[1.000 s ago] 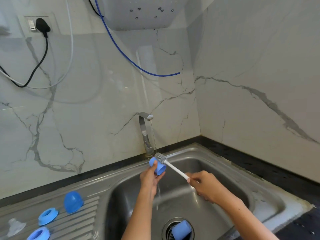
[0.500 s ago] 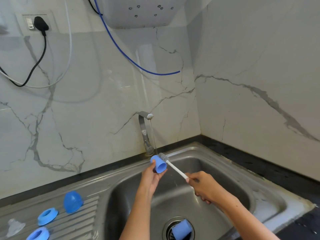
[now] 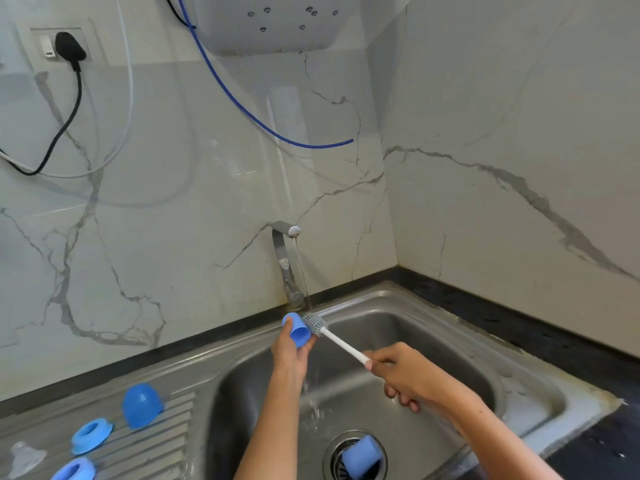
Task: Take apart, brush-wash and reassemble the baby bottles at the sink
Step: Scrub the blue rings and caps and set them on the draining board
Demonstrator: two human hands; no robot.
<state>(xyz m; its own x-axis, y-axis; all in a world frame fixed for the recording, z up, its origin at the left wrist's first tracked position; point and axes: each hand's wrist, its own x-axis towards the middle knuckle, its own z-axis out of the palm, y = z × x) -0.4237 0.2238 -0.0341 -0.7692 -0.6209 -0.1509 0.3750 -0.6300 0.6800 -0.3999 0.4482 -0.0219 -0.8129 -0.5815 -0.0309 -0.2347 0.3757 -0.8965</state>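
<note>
Since the earlier frames, the brush head has come off the mouth of the small blue bottle [image 3: 296,330] and now lies against its side, while the bottle has tilted so that its open end faces up and to the left. I read this step as brush-washing under the thin stream from the tap [image 3: 286,258], centre of frame.

Progress, as I judge it: disassembly looks complete and washing is under way, with reassembly not yet begun. On the ribbed surface [image 3: 156,445] at lower left lie a blue domed cap [image 3: 142,405], two blue collar rings [image 3: 90,435] [image 3: 74,472] and a clear teat [image 3: 24,457], all apart from one another. A second blue bottle [image 3: 360,453] lies on its side over the drain of the sink [image 3: 433,327], at bottom centre. Whether any loose part has been washed I cannot tell.

Pose: my left hand [image 3: 290,351] is raised, forearm rising from the bottom edge, fingers and thumb wrapped round the lower end of the bottle just below the tap. My right hand [image 3: 403,374] reaches in from lower right, fingers curled round the white handle of the bottle brush [image 3: 334,337], whose grey bristles touch the bottle's right side.
</note>
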